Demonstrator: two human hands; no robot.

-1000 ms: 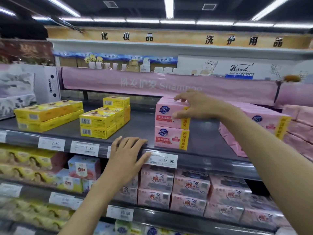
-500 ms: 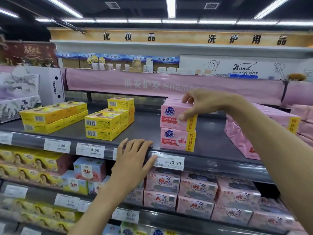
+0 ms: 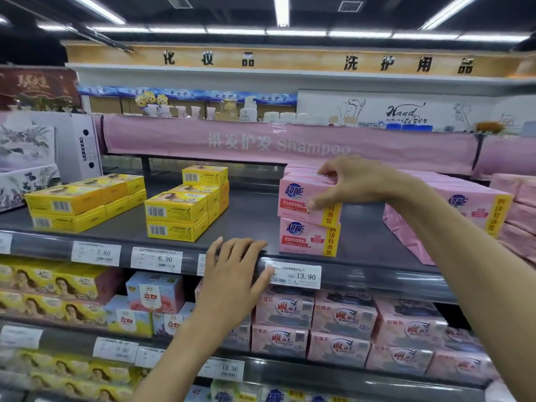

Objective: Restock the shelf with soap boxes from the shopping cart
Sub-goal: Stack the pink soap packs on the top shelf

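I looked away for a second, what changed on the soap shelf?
The right hand shifted forward on the top pink soap box and now pinches its front edge, thumb on the front face. The box stays on the lower pink box; the left hand still rests on the shelf edge.

The right hand (image 3: 356,181) covers the right end of the upper pink soap box (image 3: 295,198), hiding most of its yellow band. The right forearm (image 3: 435,221) blocks part of the pink multipack (image 3: 470,204) behind it. The left hand (image 3: 235,274) lies over a price label (image 3: 201,265) of which only a sliver shows, and over the left corner of the 13.90 label (image 3: 298,275). Fine print on every label is too small to read. The yellow boxes (image 3: 58,369) at lower left are blurred, as is the price tag (image 3: 116,350) above them. The pink stack (image 3: 522,204) at far right is cut off by the frame edge, and the bottom-row packs (image 3: 275,396) by the lower edge.
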